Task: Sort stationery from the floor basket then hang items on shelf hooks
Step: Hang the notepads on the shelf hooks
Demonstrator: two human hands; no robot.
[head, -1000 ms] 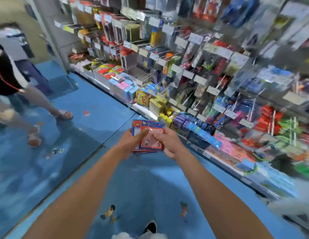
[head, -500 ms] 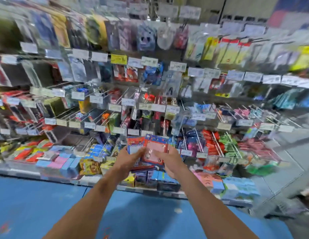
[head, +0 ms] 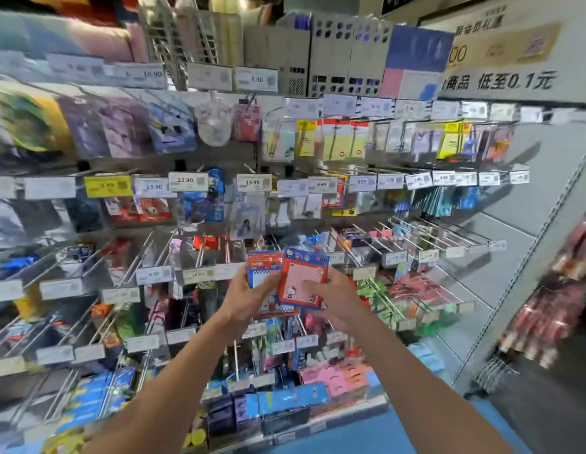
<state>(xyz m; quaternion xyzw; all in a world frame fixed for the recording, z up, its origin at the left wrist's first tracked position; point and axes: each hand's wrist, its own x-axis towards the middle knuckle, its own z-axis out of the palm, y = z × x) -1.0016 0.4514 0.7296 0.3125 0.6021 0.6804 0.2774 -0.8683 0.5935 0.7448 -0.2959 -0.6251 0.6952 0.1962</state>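
A shop's display shelf [head: 501, 244] fills the view: rows of metal hooks [head: 412, 234] hung with packaged stationery, each row fronted by price tags [head: 252, 182], with a strip of blue floor [head: 448, 430] below its bottom edge. Both arms reach toward the middle of the shelf, about halfway between its top and bottom edges. The left hand [head: 242, 299] grasps a blue-bordered pack [head: 262, 270] of note paper, fingers behind it and thumb on its face; more packs may lie under it, but I cannot tell how many. The right hand [head: 334, 298] pinches a red-bordered pack [head: 303, 283] with a cartoon cat, overlapping the blue one. Neither pack is on a hook yet. These packs look light, flat and fairly stiff, in glossy wrap that may slip; they are best held by the lower edges, leaving the header at the top free to meet a hook.
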